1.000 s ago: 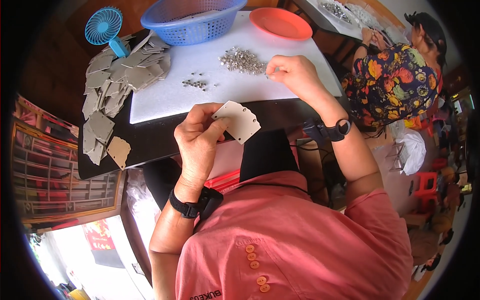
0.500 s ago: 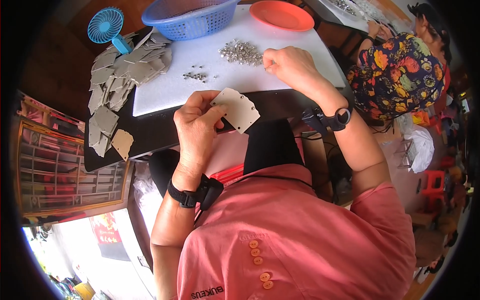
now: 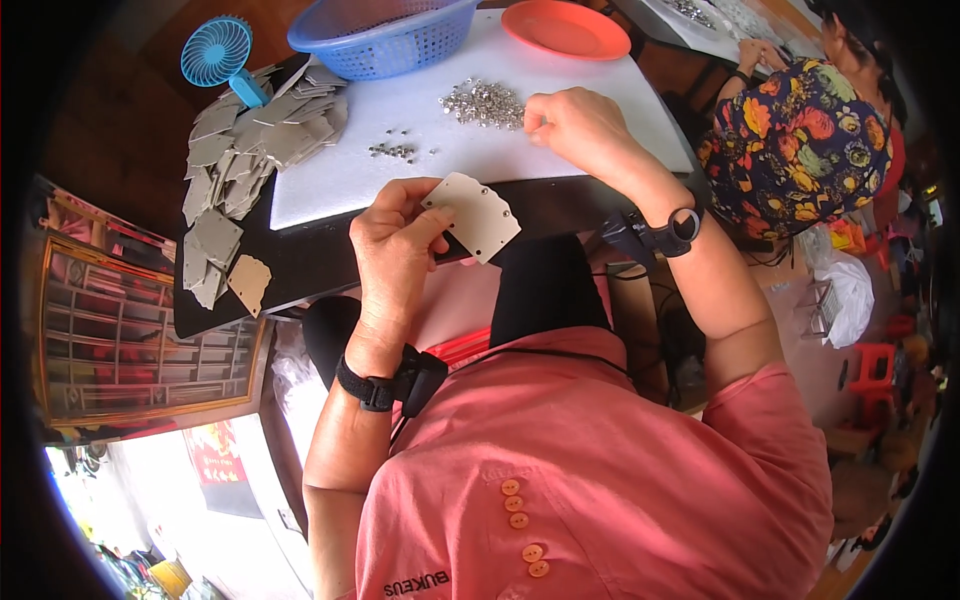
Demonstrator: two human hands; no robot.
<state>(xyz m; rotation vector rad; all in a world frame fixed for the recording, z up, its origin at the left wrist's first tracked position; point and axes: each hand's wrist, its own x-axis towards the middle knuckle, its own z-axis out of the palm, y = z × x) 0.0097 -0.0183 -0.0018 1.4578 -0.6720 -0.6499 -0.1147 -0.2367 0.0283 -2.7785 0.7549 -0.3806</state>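
Observation:
My left hand (image 3: 392, 238) pinches a beige card plate (image 3: 482, 222) between thumb and fingers, just off the table's near edge. The plate has a wavy edge, and small metal studs or holes dot its rim. At the right end of a heap of small shiny metal studs (image 3: 478, 104), my right hand (image 3: 578, 125) has its thumb and fingers pressed together. Anything inside that pinch is too small or hidden to make out. A smaller scatter of studs (image 3: 393, 152) lies left of the heap, beyond my left hand.
Many similar grey plates (image 3: 240, 150) are piled at the left of the black table (image 3: 310, 265), around a blue fan (image 3: 218, 56). A white board (image 3: 330, 190) carries the studs, a blue basket (image 3: 385, 45) and a red plate (image 3: 565, 28). Another person (image 3: 800, 145) works at the right.
Both hands stay nearly where they were, the plate still held in the left and the right still at the heap. The whole view has shifted slightly.

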